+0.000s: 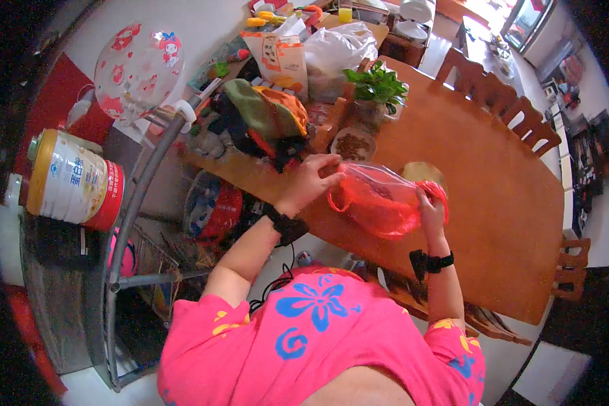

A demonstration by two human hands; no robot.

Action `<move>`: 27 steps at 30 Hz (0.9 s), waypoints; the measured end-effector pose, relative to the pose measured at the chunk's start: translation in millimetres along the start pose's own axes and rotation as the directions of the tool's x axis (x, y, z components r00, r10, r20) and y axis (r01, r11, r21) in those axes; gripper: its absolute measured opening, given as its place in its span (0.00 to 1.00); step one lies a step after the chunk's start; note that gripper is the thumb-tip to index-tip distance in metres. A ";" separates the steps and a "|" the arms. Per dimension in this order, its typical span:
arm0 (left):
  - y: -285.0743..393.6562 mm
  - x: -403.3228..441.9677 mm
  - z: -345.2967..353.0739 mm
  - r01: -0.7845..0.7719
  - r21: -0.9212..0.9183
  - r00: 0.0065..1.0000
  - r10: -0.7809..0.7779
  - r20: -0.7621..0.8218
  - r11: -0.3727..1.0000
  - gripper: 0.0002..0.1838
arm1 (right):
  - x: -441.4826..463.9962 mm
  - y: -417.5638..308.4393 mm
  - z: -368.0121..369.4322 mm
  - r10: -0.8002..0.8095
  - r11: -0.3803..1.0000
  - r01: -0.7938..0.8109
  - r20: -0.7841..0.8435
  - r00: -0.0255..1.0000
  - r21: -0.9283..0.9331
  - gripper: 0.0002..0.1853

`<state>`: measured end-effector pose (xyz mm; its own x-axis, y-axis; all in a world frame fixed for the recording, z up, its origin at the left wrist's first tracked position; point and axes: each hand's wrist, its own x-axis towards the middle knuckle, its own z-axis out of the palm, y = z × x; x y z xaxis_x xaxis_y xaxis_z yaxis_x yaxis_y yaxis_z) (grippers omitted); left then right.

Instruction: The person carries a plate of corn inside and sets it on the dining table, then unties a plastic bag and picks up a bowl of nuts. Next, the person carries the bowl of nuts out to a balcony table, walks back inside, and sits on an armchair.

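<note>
A thin red plastic bag [386, 210] is stretched between my two hands above the near edge of the wooden table. My left hand [311, 183] is closed, its thumb and fingers pinching the bag's left edge. On the other side, my right hand [432, 213] is closed round the bunched right end of the bag. Clear plastic with a pale edge [389, 174] shows at the top of the bag, with something dark beneath it that I cannot make out. A round tan object [423, 172] lies on the table just behind the bag, partly hidden.
On the wooden table [487, 223] stand a bowl of small brown pieces [352, 145], a leafy green plant [377, 86], a white plastic bag [342, 47] and a green and orange cloth item [264, 111]. A metal rail [139, 196], a large tub [68, 177] and a balloon [139, 71] are at left.
</note>
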<state>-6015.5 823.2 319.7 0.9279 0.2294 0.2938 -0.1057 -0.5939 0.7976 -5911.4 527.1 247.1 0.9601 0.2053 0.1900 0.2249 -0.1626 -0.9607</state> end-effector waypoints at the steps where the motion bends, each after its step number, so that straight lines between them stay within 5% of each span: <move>1: -4.9 1.7 4.6 0.001 -0.001 1.000 -0.001 -0.005 1.000 0.12 | 0.3 2.9 -0.4 -0.003 1.000 0.003 0.004 1.000 -0.002 0.06; 9: -29.0 11.1 18.0 -0.138 0.021 0.990 0.138 0.001 0.990 0.09 | -8.6 -16.6 -1.1 0.132 0.989 -0.129 -0.032 0.991 0.068 0.07; 12: -17.4 7.6 17.7 -0.090 -0.028 0.996 0.090 -0.009 0.996 0.07 | -14.6 -59.9 16.2 0.064 0.986 -0.054 -0.055 0.996 0.155 0.10; 16: -18.5 5.2 22.1 -0.124 0.012 0.991 0.124 -0.058 0.992 0.05 | -5.3 -62.8 -0.2 0.171 0.985 -0.171 0.026 0.985 0.027 0.09; 18: -18.4 4.2 23.0 -0.181 0.071 0.980 0.186 -0.070 0.981 0.05 | 5.8 -56.2 -10.4 0.397 0.613 -0.532 0.355 0.846 0.584 0.10; 19: -17.1 3.0 23.2 -0.181 0.071 0.980 0.186 -0.070 0.981 0.05 | 7.9 -74.0 -4.8 0.396 0.613 -0.532 0.356 0.846 0.584 0.10; 21: -11.9 0.3 22.8 -0.159 0.042 0.984 0.162 -0.071 0.986 0.05 | 3.6 -130.4 20.4 0.405 0.176 -0.650 0.547 0.733 0.739 0.16; 22: -9.3 -0.2 22.4 -0.159 0.042 0.984 0.162 -0.072 0.986 0.05 | -2.4 -137.9 36.2 0.405 0.176 -0.650 0.547 0.732 0.739 0.16; 25: -3.3 -0.4 21.0 -0.157 0.056 0.985 0.160 -0.066 0.986 0.05 | -10.2 -140.8 64.1 0.254 0.383 -0.564 0.503 0.826 0.732 0.12; 26: -2.2 -0.8 20.9 -0.172 0.047 0.983 0.175 -0.060 0.984 0.05 | -5.7 -125.6 71.9 -0.058 0.933 -0.050 0.286 0.956 0.357 0.12; 27: -1.1 -1.3 21.1 -0.189 0.037 0.980 0.191 -0.054 0.981 0.06 | -2.3 -114.5 78.4 -0.444 0.817 0.517 0.295 0.846 -0.254 0.13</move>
<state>-6009.0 807.3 307.3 0.8700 0.1534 0.4686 -0.2657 -0.6548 0.7076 -5952.4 621.0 340.8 0.6634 0.5306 0.5276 0.7228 -0.2718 -0.6354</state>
